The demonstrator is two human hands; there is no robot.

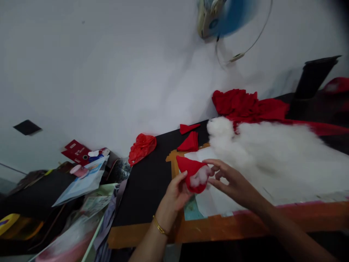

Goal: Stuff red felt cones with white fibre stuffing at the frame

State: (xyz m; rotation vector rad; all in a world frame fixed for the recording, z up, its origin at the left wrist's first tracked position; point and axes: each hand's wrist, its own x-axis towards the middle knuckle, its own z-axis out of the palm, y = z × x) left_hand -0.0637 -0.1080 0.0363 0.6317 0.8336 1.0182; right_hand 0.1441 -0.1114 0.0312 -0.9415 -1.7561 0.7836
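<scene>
My left hand (176, 193) is closed around a small red cone-shaped fabric piece (187, 165), its thumb lying on the near side. The cone's point is toward the upper left, and its open end faces right. White stuffing (200, 176) bulges from that opening. At the opening, my right hand (231, 179) has its thumb and fingertips bent around the stuffing's edge, gripping a tuft. Beyond my hands, two more red fabric pieces, a folded triangle (190, 142) and a narrower one (188, 128), lie on the black table.
A big heap of white stuffing (272, 160) covers the right side. Red cloth (242, 103) is bunched behind it. A red plastic bag (142, 147) sits at the table's far left corner. Brown tape (212, 231) runs along the front edge. A fan (212, 22) hangs on the wall.
</scene>
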